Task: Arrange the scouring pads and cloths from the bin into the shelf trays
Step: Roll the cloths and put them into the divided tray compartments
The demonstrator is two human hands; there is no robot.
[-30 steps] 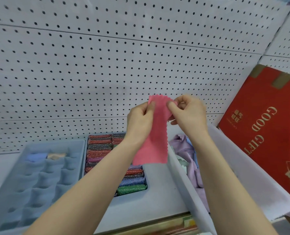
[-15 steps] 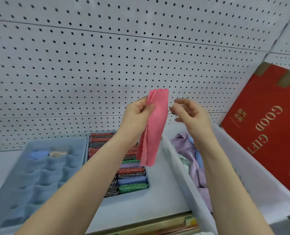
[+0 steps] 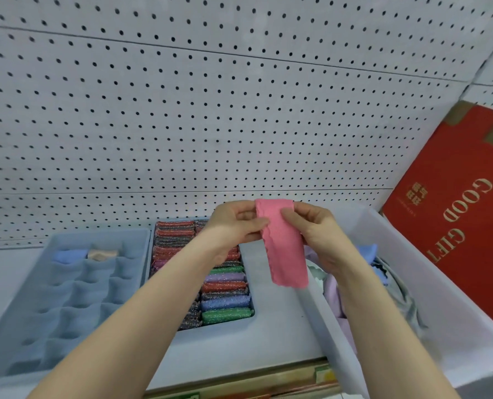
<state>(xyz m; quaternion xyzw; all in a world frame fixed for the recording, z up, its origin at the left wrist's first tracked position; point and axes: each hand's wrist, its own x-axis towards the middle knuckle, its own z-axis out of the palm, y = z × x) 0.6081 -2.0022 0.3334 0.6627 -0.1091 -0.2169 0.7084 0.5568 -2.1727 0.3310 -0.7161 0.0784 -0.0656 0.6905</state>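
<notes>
A pink cloth [image 3: 282,243], folded into a narrow strip, is held up in the air in front of a white pegboard wall [image 3: 210,110]. Its top end is pinched from both sides: the left hand [image 3: 236,223] grips the left edge with thumb and curled fingers [image 3: 256,224], and the right hand [image 3: 314,228] grips the right edge the same way, so both sets of fingers are clamped on the cloth. The rest of the strip hangs down below the hands, its wavy lower edge free, above the near-left wall of a white bin [image 3: 412,312].

The bin is seen at the right, tilted, with lilac, blue and grey cloths [image 3: 337,292] heaped inside. On the shelf [image 3: 277,326] below the hands a tray [image 3: 251,318] is packed with rows of glittery scouring pads [image 3: 225,298] in red, green, purple, blue and dark tones. To its left lies a pale blue divided tray [image 3: 66,298]; two back compartments hold a blue cloth [image 3: 66,256] and a beige cloth [image 3: 102,254]. A red box [image 3: 455,220] lettered "GOOD GIFT" leans at the far right.
</notes>
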